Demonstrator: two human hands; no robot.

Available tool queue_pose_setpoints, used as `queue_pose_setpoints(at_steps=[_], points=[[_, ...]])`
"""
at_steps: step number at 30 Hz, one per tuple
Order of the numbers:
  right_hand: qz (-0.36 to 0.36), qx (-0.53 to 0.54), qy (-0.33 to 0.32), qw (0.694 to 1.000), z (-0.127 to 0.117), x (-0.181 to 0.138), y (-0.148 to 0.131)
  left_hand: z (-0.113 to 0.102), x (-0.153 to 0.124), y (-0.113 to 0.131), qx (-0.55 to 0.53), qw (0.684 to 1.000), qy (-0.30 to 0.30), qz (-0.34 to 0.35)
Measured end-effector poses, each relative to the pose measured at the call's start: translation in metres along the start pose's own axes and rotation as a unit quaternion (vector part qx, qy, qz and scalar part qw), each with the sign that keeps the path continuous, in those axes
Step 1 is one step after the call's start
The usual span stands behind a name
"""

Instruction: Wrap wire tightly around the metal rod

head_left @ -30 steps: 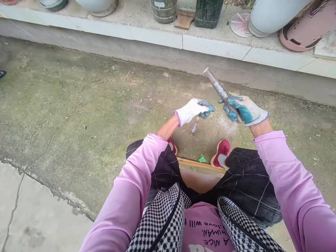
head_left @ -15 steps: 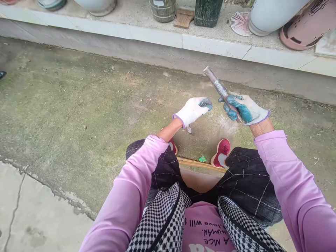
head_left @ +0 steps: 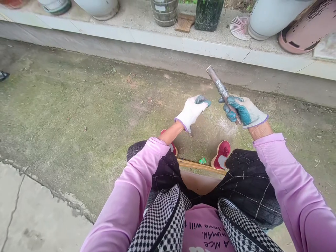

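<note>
My right hand (head_left: pixel 245 111), in a white glove with a teal coated palm, is closed round a metal pipe (head_left: pixel 212 74). The pipe tilts up to the left, and silvery wire (head_left: pixel 221 88) is wound in a band about its middle. My left hand (head_left: pixel 193 109), gloved the same way, is pinched at the fingertips. A thin strand of wire (head_left: pixel 216 100) runs from those fingertips to the pipe. Below my left wrist shows the end of a silvery piece (head_left: pixel 190 133); the rest is hidden, and I cannot tell whether it is held or lies on the ground.
A small green wrapper (head_left: pixel 202 160) lies between my red shoes (head_left: pixel 222 153), near the wooden edge of a seat (head_left: pixel 201 165). Ahead runs a low tiled ledge (head_left: pixel 157 39) with a dark green container (head_left: pixel 209 15), a wooden block (head_left: pixel 185 23) and several pots.
My left hand has shifted slightly, and the thin strand between it and the pipe now shows. The pipe stays in my right hand, barely moved. The view has tipped up a little.
</note>
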State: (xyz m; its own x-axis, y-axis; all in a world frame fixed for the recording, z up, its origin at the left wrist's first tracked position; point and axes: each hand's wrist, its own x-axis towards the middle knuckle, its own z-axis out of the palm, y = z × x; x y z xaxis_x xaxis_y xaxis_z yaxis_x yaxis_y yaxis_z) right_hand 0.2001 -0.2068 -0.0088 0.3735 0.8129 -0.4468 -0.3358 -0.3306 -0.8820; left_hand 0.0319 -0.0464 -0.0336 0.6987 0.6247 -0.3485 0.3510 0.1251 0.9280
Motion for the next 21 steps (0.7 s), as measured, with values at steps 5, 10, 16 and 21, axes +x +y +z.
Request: queue_pose_setpoints(at_steps=[5, 10, 16, 21], points=[[-0.005, -0.004, 0.001, 1.000, 0.000, 0.000, 0.000, -0.009, 0.001, 0.009, -0.182, 0.975, -0.047, -0.121], [0.000, 0.001, 0.002, 1.000, 0.005, 0.001, 0.000, -0.018, -0.005, 0.017, -0.263, 0.956, -0.051, -0.120], [-0.005, -0.004, 0.001, 1.000, 0.006, 0.002, 0.000, -0.016, -0.008, 0.016, -0.242, 0.961, -0.062, -0.120], [-0.009, 0.003, 0.008, 1.000, 0.002, -0.001, -0.003, -0.010, -0.004, 0.013, -0.086, 0.996, -0.032, -0.017]])
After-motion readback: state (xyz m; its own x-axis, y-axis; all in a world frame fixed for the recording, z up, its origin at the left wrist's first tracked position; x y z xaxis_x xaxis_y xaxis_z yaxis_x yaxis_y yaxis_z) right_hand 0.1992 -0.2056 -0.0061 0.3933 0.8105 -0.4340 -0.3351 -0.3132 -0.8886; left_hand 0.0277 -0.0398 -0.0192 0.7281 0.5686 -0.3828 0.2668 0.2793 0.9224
